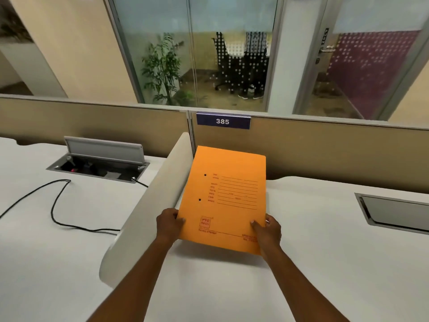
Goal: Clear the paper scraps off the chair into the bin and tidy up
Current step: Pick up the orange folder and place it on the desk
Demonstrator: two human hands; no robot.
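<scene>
An orange file folder (228, 194) with red printed lines and two punch holes is held tilted over the white desk (325, 252), its far edge close to the tan partition. My left hand (169, 225) grips its lower left edge. My right hand (267, 228) grips its lower right corner, thumb on top. No chair, paper scraps or bin are in view.
A curved white divider (148, 205) separates this desk from the left one. An open cable box (99, 162) and a black cable (58, 205) lie on the left desk. A closed cable hatch (394, 212) sits at right. A sign reading 385 (223, 121) hangs on the tan partition (325, 149).
</scene>
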